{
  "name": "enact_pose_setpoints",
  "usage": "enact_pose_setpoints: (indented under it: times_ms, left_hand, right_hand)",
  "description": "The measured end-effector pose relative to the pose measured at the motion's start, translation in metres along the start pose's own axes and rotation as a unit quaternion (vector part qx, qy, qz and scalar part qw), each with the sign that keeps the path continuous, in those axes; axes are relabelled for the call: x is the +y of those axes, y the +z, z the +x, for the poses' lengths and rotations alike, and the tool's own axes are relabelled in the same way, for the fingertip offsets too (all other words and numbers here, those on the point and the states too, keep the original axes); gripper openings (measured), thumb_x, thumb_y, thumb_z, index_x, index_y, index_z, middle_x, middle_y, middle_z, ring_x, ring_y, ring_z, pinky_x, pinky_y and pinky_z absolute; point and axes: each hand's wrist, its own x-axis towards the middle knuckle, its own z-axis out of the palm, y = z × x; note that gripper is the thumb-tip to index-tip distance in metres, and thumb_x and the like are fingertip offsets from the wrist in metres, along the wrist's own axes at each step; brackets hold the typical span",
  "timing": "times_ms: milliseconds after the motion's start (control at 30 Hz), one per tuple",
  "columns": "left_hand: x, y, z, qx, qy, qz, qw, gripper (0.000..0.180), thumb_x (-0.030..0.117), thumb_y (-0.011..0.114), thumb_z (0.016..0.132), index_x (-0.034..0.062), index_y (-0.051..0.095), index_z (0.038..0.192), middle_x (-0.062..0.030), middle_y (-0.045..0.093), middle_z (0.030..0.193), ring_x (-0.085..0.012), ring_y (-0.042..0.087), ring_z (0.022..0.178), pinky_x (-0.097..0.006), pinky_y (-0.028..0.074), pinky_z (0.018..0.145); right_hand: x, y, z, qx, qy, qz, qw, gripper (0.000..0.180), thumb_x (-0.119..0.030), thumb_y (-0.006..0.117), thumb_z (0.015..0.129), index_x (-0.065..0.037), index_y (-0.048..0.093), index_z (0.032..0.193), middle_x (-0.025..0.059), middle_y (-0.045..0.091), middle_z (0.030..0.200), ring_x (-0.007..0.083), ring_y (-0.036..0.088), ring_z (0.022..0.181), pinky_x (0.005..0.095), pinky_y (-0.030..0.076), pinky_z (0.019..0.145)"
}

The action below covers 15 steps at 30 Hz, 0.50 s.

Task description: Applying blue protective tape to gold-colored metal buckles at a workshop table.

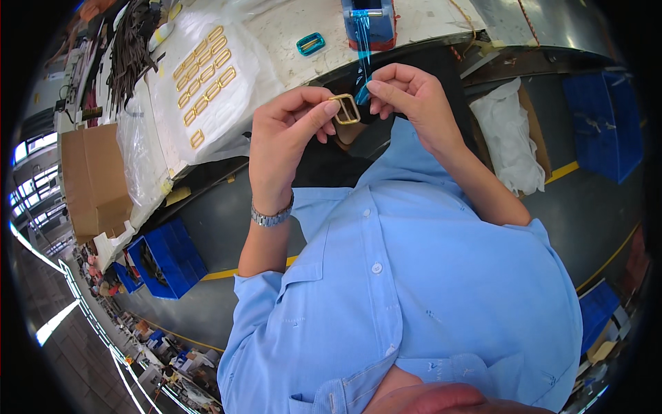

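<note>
A gold rectangular slide buckle (347,109) with a centre bar is pinched between the thumb and fingers of my left hand (293,124). Facing it, my right hand (414,100) closes thumb and fingertips on the loose end of a shiny blue film tape (363,65). The strip runs up to a blue tape dispenser (380,26) at the table's edge. Left of the dispenser lies a buckle covered in blue film (311,44). Farther left, several gold buckles (205,67) are laid out in rows on white plastic sheeting (252,58).
The white table (427,17) has its near edge just beyond my hands. Dark strips (134,45) hang at the far left, above a cardboard sheet (96,179). Blue bins (169,259) stand on the floor at left and right. A box with white plastic (507,138) sits at right.
</note>
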Motion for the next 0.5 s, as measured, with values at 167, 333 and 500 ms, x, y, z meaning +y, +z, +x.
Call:
enact_pose_setpoints:
  times_ms: [167, 333, 500]
  left_hand:
    - [0.015, -0.005, 0.004, -0.006, 0.011, 0.001, 1.000, 0.016, 0.010, 0.078, 0.099, -0.0042, 0.075, 0.107, -0.0044, 0.073, 0.087, -0.0083, 0.066, 0.071, -0.023, 0.052, 0.063]
    - [0.015, -0.011, 0.007, -0.036, 0.004, 0.001, 0.999, 0.016, 0.011, 0.078, 0.099, -0.0027, 0.074, 0.104, -0.0033, 0.072, 0.085, -0.0074, 0.065, 0.070, -0.022, 0.050, 0.062]
    - [0.012, -0.015, 0.009, -0.062, -0.016, -0.012, 0.998, 0.015, 0.012, 0.077, 0.099, -0.0015, 0.073, 0.103, -0.0026, 0.071, 0.085, -0.0070, 0.063, 0.071, -0.022, 0.048, 0.064]
  right_hand:
    - [-0.003, 0.006, 0.000, -0.004, -0.001, 0.033, 0.999, 0.014, -0.014, 0.071, 0.102, -0.001, 0.070, 0.109, 0.0100, 0.078, 0.100, 0.0108, 0.073, 0.084, 0.0234, 0.058, 0.077]
    - [-0.005, 0.006, -0.002, -0.001, 0.013, 0.038, 0.999, 0.012, -0.011, 0.071, 0.102, -0.002, 0.067, 0.107, 0.0157, 0.079, 0.107, 0.0114, 0.073, 0.081, 0.0246, 0.060, 0.078]
    - [-0.001, 0.005, -0.001, -0.011, 0.027, 0.061, 0.998, 0.011, -0.011, 0.071, 0.101, -0.003, 0.066, 0.105, 0.0149, 0.078, 0.101, 0.0107, 0.071, 0.077, 0.0249, 0.060, 0.075]
